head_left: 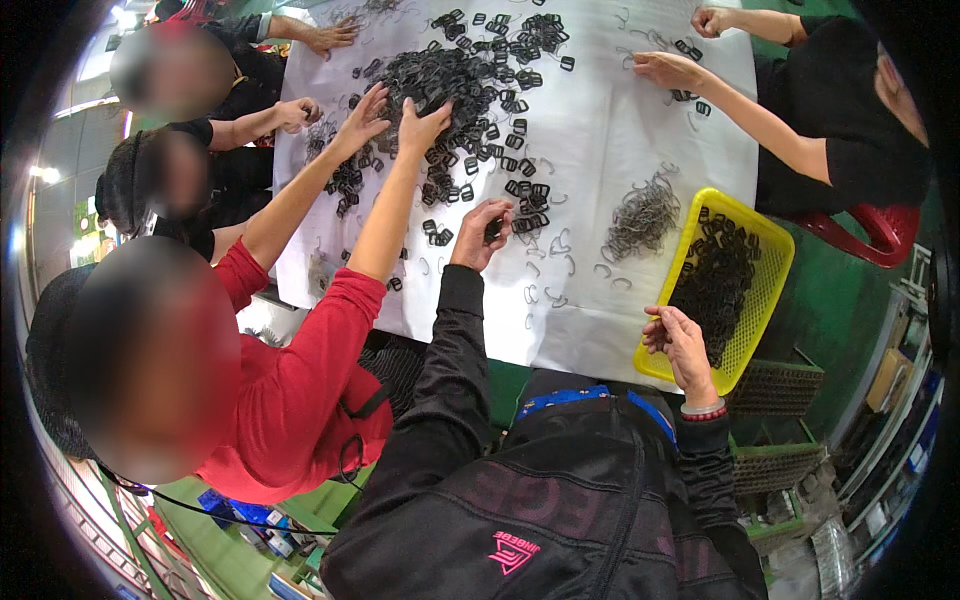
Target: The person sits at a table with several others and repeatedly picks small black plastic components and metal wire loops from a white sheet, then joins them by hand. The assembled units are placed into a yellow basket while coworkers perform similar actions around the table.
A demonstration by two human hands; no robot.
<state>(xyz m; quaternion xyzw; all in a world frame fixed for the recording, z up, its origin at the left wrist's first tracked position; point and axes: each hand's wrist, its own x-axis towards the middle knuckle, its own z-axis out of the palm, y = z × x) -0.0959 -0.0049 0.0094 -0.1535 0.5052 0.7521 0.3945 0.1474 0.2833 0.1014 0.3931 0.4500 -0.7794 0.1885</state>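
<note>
My left hand [480, 236] is over the white tabletop, its fingers curled round a small black buckle [493, 230] that shows only in part. Just beyond it lies a loose cluster of black buckles [528, 200]. My right hand [684, 348], with a red bead bracelet at the wrist, is at the near left corner of a yellow plastic basket [762, 300]. Its fingers are bent inward, and what they hold, if anything, is hidden. Many black buckles [715, 275] fill the basket. Between my hands lies a tangled pile of thin, curved wire pieces [642, 217].
A large heap of black buckles [430, 80] covers the far middle of the white-covered table [590, 120]. A person in red sleeves [310, 310] reaches into it from my left. Other people work at the far left and right. A red stool [880, 235] stands beyond the basket.
</note>
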